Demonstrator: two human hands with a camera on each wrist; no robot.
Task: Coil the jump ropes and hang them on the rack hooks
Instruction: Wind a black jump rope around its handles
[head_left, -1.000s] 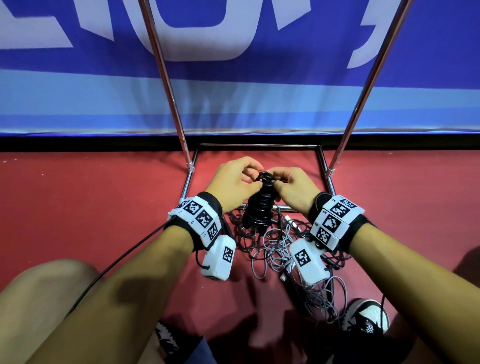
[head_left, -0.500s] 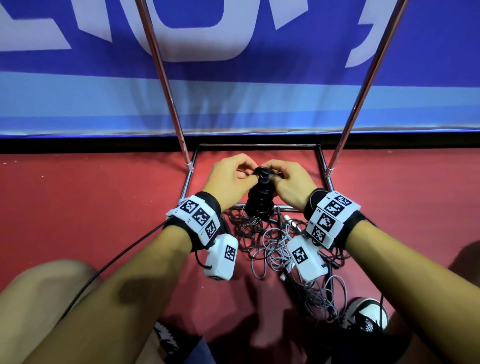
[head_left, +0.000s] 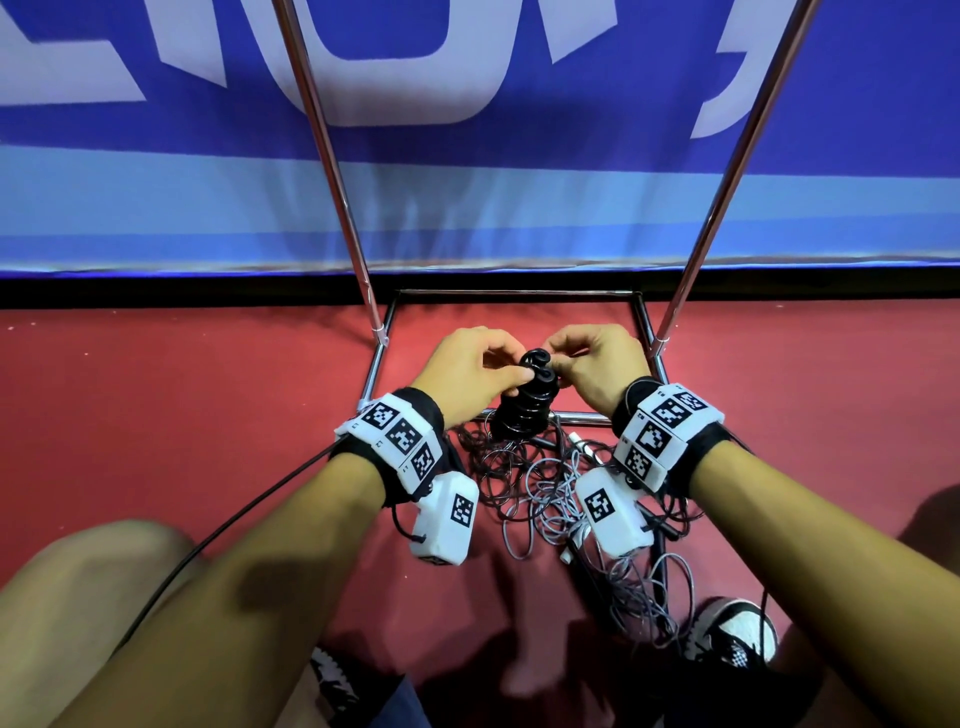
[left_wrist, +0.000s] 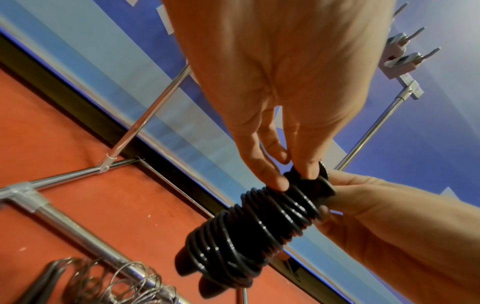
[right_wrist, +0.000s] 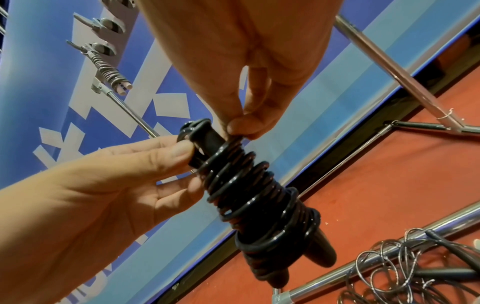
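Head view: the left hand (head_left: 470, 370) and right hand (head_left: 597, 364) meet above the red floor (head_left: 182, 415), inside the rack base (head_left: 514, 294). Both grasp the upper end of a black jump rope (head_left: 524, 410), its cord wound tightly around its paired handles. A loose pile of ropes (head_left: 545, 483) lies on the floor below the wrists.

Left wrist view: thumb and forefinger pinch the bundle's top end; the right hand's fingers (left_wrist: 345, 185) clasp the same end from the opposite side. The bundle hangs tilted, clear of the floor.

Right wrist view: thumb and forefinger pinch a cord turn near the top. A coiled grey rope (right_wrist: 110, 72) hangs from a rack hook (right_wrist: 103, 48).
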